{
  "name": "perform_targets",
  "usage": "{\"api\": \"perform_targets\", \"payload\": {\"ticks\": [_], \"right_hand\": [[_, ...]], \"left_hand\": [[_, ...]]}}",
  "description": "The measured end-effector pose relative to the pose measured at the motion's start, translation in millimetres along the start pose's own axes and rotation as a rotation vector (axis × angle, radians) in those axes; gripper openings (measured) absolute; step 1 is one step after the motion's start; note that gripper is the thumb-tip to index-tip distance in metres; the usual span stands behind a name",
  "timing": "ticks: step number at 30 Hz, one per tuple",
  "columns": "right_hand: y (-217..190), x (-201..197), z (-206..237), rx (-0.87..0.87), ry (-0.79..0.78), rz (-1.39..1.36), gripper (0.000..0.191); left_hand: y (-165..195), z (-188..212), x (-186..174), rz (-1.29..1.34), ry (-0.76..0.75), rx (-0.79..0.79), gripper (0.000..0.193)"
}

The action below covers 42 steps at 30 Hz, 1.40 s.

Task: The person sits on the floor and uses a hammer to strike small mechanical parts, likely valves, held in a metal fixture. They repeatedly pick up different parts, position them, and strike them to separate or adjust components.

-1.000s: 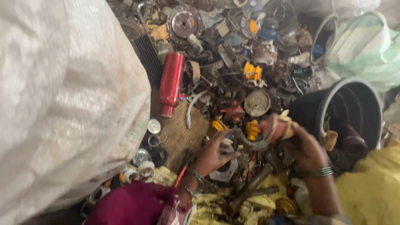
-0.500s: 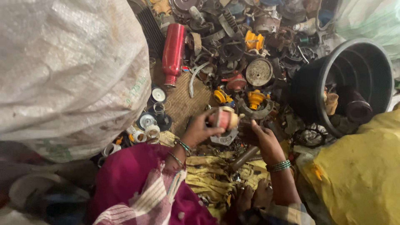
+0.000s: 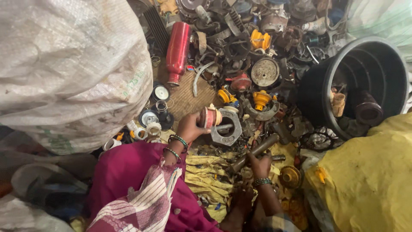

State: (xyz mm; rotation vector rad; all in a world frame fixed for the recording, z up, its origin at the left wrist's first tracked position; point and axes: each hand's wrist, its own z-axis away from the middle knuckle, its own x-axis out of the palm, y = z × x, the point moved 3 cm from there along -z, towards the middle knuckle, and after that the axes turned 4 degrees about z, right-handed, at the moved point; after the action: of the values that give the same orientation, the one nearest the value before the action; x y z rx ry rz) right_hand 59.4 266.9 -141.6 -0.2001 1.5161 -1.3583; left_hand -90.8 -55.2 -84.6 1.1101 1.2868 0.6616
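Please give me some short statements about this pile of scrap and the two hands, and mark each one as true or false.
1. The left hand holds a small reddish cylindrical part in its grip. True.
2. The right hand is empty. False: it grips a dark metal rod.
3. The tall red metal bottle stands inside the round black plastic tub. False: it lies on the pile, left of the tub and apart from it.
4. A large white woven sack fills the upper left of the view. True.
5. The grey metal hexagonal ring lies beside the left hand. True.
6. Both wrists are bare. False: both wear beaded bangles.
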Motion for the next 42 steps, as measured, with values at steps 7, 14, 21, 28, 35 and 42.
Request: {"api": "perform_targets", "payload": {"ticks": [7, 14, 21, 28, 35, 42], "right_hand": [[-24.0, -19.5, -19.6, 0.170, -0.020, 0.403, 0.075], [-16.3, -52.8, -39.0, 0.366, -0.132, -0.602, 0.037], [-28.0, -73.4, -47.4, 0.546, -0.484, -0.916, 0.022], [-133.0, -68.3, 34.4, -0.034, -0.159, -0.276, 0.039], [-223.6, -70.7, 108.0, -0.545, -0.056, -0.220, 0.057], [-173.5, -3.5, 90.0, -0.091, -0.354, 0.022, 0.058]], "left_hand": [[30.5, -4.1, -10.3, -0.146, -0.033, 0.011, 0.059], [38.7, -10.8, -1.4, -0.080, 0.175, 0.320, 0.063], [15.8, -24.7, 0.9, 0.023, 0.049, 0.094, 0.063], [17.6, -27.6, -6.0, 0.085, 0.017, 0.083, 0.068], [14.9, -27.0, -3.0, 0.106, 0.001, 0.067, 0.063], [-0.3, -33.3, -2.2, -0.031, 0.028, -0.038, 0.053]]}}
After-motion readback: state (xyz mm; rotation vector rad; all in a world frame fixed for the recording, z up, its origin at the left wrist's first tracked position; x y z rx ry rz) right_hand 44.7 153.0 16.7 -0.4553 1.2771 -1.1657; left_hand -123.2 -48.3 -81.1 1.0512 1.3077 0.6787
